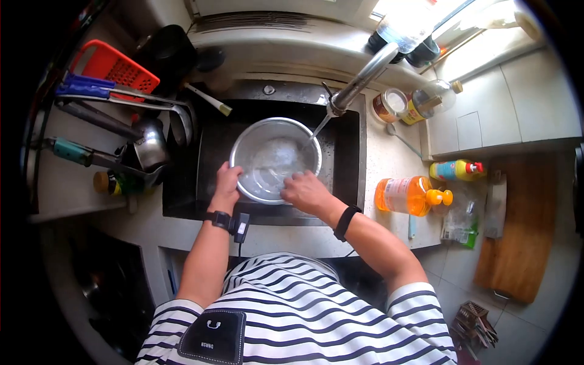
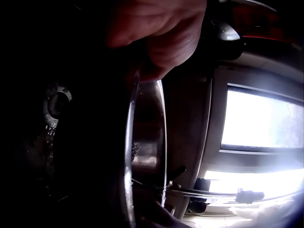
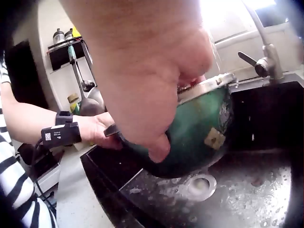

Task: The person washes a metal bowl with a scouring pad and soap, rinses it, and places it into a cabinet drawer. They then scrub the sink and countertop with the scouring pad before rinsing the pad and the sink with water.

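A metal bowl point(image 1: 261, 145) is seen at the middle of the head view, inside the dark sink point(image 1: 344, 182), which is set into a light-coloured desk point(image 1: 378, 140). Its left rim is gripped by the left hand point(image 1: 226, 184), with the thumb and the fingers closed round the edge. The near rim is held by the right hand point(image 1: 307, 193); the fingers are bent over the edge, and one digit is laid against the green outer wall. From the faucet point(image 1: 364, 78), at the upper right, water is let into the bowl.

On the right side of the frame, an orange bottle point(image 1: 403, 194), a yellow bottle point(image 1: 451, 170) and a wooden board point(image 1: 517, 225) can be seen. At the upper left, a red basket point(image 1: 121, 68) is placed behind long-handled utensils point(image 1: 131, 100), and a brush point(image 1: 210, 100) is directed toward the sink.

In the right wrist view, a part of the bowl is covered by the right hand. The left half of the left wrist view is very dark, and the fingertips of the right hand cannot be made out clearly.
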Tool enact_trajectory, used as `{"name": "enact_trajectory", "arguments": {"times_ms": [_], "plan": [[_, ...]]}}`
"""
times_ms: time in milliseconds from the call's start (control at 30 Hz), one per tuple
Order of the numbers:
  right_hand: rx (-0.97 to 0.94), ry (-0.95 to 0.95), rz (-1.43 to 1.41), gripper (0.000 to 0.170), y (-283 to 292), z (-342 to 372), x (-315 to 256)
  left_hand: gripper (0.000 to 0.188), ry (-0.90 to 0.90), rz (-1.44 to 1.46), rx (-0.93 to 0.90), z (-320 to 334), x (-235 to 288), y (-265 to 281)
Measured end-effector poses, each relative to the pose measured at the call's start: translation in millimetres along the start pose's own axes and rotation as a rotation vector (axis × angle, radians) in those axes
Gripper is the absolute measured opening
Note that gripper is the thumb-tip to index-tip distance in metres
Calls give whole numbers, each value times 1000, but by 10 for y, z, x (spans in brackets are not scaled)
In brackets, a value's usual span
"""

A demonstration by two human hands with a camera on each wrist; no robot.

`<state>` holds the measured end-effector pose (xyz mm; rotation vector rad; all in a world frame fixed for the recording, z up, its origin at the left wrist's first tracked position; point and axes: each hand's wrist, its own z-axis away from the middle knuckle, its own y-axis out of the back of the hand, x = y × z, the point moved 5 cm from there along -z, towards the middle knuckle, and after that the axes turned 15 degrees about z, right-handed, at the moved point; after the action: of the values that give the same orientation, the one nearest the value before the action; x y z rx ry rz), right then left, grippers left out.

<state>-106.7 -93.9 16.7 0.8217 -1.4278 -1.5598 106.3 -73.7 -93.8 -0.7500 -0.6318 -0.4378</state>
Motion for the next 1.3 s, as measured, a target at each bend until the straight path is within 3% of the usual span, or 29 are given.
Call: {"name": "enact_trajectory", "arguments": {"times_ms": [100, 300, 400, 500, 633, 767, 900, 1000, 1133, 1300], "plan": [[120, -50, 57, 10, 12, -77, 44, 27, -12, 57, -26, -91, 15, -20], [-120, -149, -22, 13, -71, 145, 289, 33, 60, -221, -97, -138, -362, -413], [-209, -113, -25, 14, -205, 194, 181, 30, 214, -383, -49, -86, -686, -97], [-205, -66, -28, 14, -286, 143, -25, 28, 262, -276, -36, 113, -582, 93], [-58, -79, -45, 14, -246, 11, -86, 30, 115, -182, 18, -24, -394, 139], [-105, -129, -55, 15, -181, 68, 179, 33, 74, -317, 16, -65, -425, -234], [-194, -116, -43, 15, -262, 190, 171, 33, 126, -532, 17, 10, -614, -128], [-108, -86, -58, 14, -335, 108, 28, 30, 151, -355, 48, 92, -521, 58], [48, -75, -17, 13, -264, -33, -15, 30, 22, -336, 76, 24, -249, 38], [-18, -102, 9, 12, -101, 101, 228, 32, 50, -160, 54, -47, -456, -217]]}}
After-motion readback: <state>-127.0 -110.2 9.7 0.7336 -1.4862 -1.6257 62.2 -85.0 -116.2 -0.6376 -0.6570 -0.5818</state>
